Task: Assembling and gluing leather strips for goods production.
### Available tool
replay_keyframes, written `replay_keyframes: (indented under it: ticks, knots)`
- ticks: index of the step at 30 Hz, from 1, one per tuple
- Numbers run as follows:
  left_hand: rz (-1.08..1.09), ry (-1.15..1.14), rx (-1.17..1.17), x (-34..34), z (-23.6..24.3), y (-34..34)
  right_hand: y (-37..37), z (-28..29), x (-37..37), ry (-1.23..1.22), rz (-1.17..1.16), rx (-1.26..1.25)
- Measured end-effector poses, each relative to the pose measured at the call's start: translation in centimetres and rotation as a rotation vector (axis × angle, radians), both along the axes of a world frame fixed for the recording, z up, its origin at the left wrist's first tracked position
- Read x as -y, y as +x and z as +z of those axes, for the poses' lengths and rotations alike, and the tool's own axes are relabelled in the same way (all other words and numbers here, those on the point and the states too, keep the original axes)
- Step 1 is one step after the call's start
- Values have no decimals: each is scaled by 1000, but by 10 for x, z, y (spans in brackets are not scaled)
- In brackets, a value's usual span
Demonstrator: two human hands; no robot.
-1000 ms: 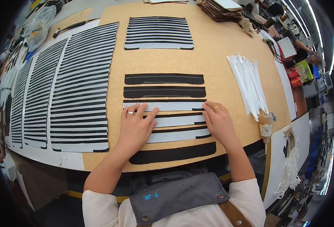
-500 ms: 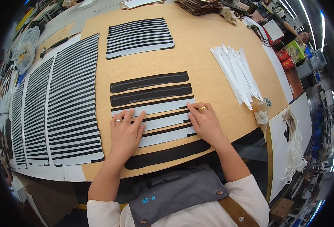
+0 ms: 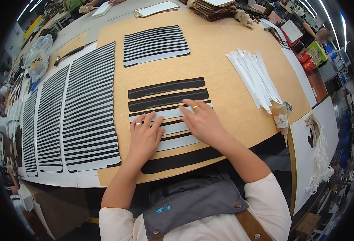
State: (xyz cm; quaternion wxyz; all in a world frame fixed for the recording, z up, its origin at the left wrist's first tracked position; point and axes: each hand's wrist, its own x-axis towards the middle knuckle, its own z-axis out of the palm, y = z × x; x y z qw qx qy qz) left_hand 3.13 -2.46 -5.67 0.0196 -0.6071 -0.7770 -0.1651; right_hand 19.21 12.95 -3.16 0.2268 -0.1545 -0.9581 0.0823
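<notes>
My left hand [image 3: 146, 134] rests with spread fingertips on the left part of a pale strip edged in black [image 3: 171, 113]. My right hand [image 3: 199, 122] is over that strip's right part, fingers bent and apart; whether it touches is unclear. Below are two similar pale strips [image 3: 172, 141], partly hidden by my hands, and a long black strip [image 3: 177, 160] at the board's near edge. Above lie two black strips [image 3: 167, 84], each with a thin grey line along it. All lie on a tan board [image 3: 229, 124].
Striped panels [image 3: 89, 108] lie left and a smaller one [image 3: 156, 44] above. White strips [image 3: 251, 78] and a small container [image 3: 280, 118] are right. A hammer [image 3: 68, 55], plastic bag [image 3: 39, 58] and stacked brown pieces [image 3: 209, 10] are farther back. Co-workers [image 3: 311, 30] appear at the edges.
My right hand has moved left and up from the strip's right end, with its fingers shifted inward. My left hand stays on the strip. The view has shifted slightly.
</notes>
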Motion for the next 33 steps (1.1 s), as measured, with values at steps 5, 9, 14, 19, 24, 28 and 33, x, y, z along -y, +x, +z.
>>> replay_keyframes:
  ticks: [5, 9, 14, 19, 24, 28, 33]
  knots:
    - [-23, -2, 2, -1, -5, -3, -9, -24, 2, -65, 75, 44]
    - [-1, -40, 37, -1, 4, -2, 32, -10, -48, -88, -70, 294]
    - [12, -73, 202, -2, 20, -4, 83, -20, -151, -33, -539, 15]
    - [34, 47, 298, 1, 38, -3, 84, -43, -187, 13, -770, 69]
    - [30, 23, 295, 2, 50, -3, 73, -43, -168, -215, -745, 102]
    - [-16, 2, 326, -8, 55, 4, 71, -34, -166, -56, -699, 42]
    - [-186, -8, 272, -36, 66, 10, 58, -50, -179, 88, -682, 85]
